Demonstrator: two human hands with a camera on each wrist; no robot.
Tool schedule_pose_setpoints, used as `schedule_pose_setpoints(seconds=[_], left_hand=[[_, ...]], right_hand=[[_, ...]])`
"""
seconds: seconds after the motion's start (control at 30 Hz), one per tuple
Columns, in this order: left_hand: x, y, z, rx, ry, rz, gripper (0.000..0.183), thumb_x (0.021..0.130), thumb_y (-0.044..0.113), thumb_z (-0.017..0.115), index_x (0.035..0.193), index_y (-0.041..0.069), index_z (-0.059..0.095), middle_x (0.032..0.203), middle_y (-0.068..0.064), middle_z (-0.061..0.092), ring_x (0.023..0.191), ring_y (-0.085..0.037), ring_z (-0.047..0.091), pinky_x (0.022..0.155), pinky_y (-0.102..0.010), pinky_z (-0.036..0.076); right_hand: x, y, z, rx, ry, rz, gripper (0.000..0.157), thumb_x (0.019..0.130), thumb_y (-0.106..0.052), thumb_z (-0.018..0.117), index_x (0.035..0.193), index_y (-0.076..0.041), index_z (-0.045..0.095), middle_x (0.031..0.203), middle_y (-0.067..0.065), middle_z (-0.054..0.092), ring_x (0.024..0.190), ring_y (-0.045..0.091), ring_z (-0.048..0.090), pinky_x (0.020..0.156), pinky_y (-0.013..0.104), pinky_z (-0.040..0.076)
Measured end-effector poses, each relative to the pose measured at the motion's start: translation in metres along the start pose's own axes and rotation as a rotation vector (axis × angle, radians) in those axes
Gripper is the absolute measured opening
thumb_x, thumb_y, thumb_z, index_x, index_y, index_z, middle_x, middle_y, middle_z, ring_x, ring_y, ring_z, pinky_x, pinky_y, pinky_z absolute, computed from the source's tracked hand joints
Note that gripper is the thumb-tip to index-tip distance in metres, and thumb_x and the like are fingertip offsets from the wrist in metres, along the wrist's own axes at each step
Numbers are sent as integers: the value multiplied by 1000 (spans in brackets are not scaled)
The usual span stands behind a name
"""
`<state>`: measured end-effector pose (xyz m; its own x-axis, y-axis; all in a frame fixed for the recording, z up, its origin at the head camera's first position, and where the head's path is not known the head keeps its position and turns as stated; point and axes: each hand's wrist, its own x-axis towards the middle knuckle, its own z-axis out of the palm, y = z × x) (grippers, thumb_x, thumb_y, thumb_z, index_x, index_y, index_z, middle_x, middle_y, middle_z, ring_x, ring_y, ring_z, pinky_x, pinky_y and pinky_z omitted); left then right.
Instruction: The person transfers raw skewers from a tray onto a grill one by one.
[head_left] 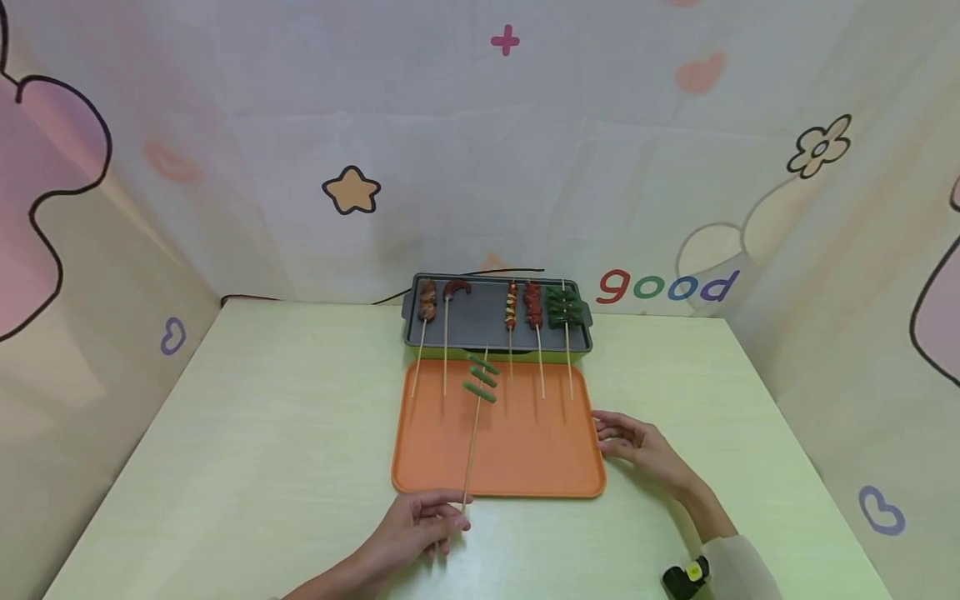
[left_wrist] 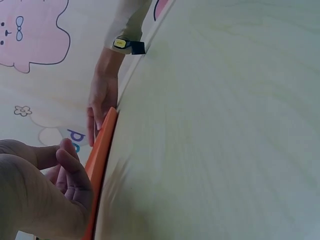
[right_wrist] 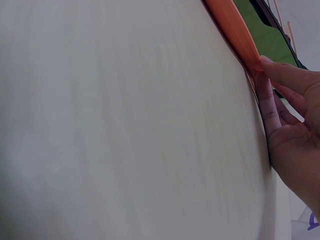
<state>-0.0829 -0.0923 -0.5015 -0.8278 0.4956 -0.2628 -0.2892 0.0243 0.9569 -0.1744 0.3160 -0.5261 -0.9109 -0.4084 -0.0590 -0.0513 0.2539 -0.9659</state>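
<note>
My left hand (head_left: 420, 527) pinches the lower end of a wooden skewer (head_left: 472, 450) between thumb and fingers. Three green pods, perhaps okra (head_left: 482, 377), are threaded near its upper end, above an orange tray (head_left: 525, 467). At the tray's right side, my right hand (head_left: 645, 450) pinches the rim, thumb on top and fingers beneath in the right wrist view. Behind the tray stands a grey-topped green grill (head_left: 487, 312). Across it lie a meat skewer (head_left: 427, 300), a curled reddish skewer (head_left: 454, 288), a red-and-yellow skewer (head_left: 512, 304), a red skewer (head_left: 533, 304) and a leafy green skewer (head_left: 565, 308).
The pale table (head_left: 300, 417) extends to both sides of the tray. A patterned curtain (head_left: 450, 125) encloses the back and sides. A black cord (head_left: 390, 297) runs behind the grill. The skewers' bare sticks jut forward over the tray's far edge.
</note>
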Motion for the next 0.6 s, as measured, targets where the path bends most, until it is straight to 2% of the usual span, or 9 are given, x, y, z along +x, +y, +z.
schedule_pose_setpoints(seconds=[0.17,0.33,0.43,0.6], left_hand=[[7,8,0,20,38,0,46,99,19,67,140,0,59,106,-4,75,70,-6,61,60,-17,46],[20,16,2,22,81,14,46,100,23,67,141,4,60,109,-8,73,72,-8,60,62,-19,46],[28,22,3,6,114,33,47,99,23,68,142,5,60,107,-8,73,70,-7,59,62,-19,45],[39,31,5,-25,173,67,45,99,19,67,141,5,60,106,-9,71,67,-7,56,59,-19,43]], right_hand=[[0,0,1,2,-3,-6,55,101,-5,61,150,10,40,134,25,56,109,1,63,91,15,53],[0,2,1,3,8,5,56,101,-6,62,150,10,41,130,14,60,108,1,63,91,16,54],[-1,3,1,5,17,9,57,100,-7,63,150,9,41,128,9,61,108,1,63,90,16,54],[-1,3,0,3,14,6,57,100,-7,64,151,7,42,129,11,61,108,1,63,91,16,54]])
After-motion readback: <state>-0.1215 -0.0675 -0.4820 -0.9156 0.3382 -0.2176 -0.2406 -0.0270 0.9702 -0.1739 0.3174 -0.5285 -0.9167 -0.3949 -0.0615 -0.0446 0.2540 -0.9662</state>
